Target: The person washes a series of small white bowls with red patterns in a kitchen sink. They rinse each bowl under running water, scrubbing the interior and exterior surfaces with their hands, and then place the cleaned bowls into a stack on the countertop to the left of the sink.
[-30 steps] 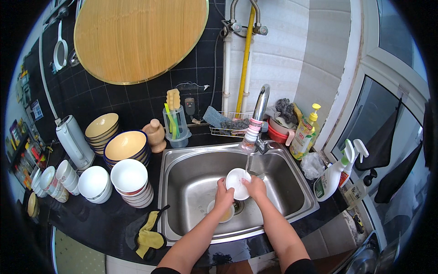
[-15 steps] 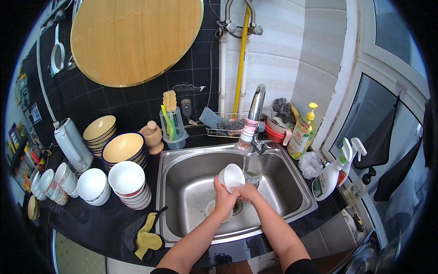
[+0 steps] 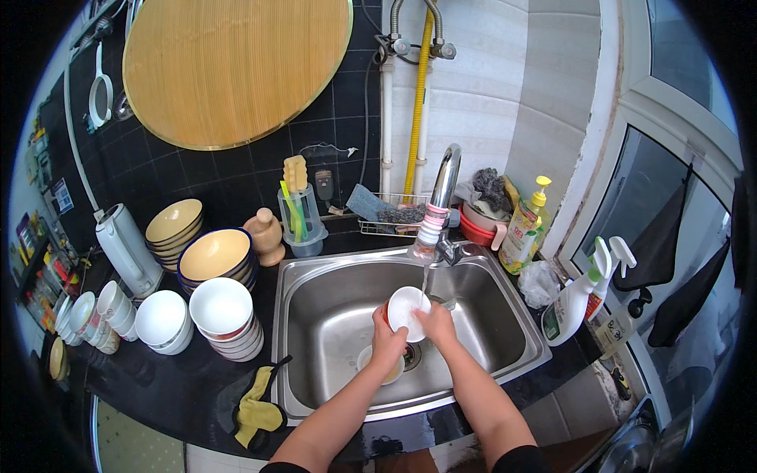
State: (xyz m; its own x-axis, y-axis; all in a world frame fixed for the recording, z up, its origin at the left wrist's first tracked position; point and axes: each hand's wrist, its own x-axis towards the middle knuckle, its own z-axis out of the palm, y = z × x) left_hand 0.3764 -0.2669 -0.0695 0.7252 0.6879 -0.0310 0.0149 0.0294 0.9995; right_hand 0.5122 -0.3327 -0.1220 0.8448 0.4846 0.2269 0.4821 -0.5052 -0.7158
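Over the sink [image 3: 315,315], a small white bowl [image 3: 408,309] with some red on its outside is tilted, its inside facing me. My left hand [image 3: 388,340] grips its left side, thumb on the inner wall. At the bowl's right rim, my right hand [image 3: 436,322] is closed on it, with some fingers hidden. Water runs from the faucet [image 3: 446,177] onto the bowl's upper right edge. Below my left hand, another pale bowl [image 3: 367,359] rests on the sink bottom beside the drain [image 3: 412,356], partly covered by my hand and forearm.
Left of the sink stand stacked white bowls [image 3: 221,306], yellow-lined bowls [image 3: 214,254] and a wooden mortar [image 3: 265,235]. A yellow-and-black cloth [image 3: 259,406] lies at the counter's front. To the right are a dish soap bottle [image 3: 522,229] and spray bottles [image 3: 569,307]. A wire rack [image 3: 390,214] sits behind.
The bowl has turned so its inside faces me more, and it has shifted slightly right and down. My right hand has moved from under the bowl to its right rim.
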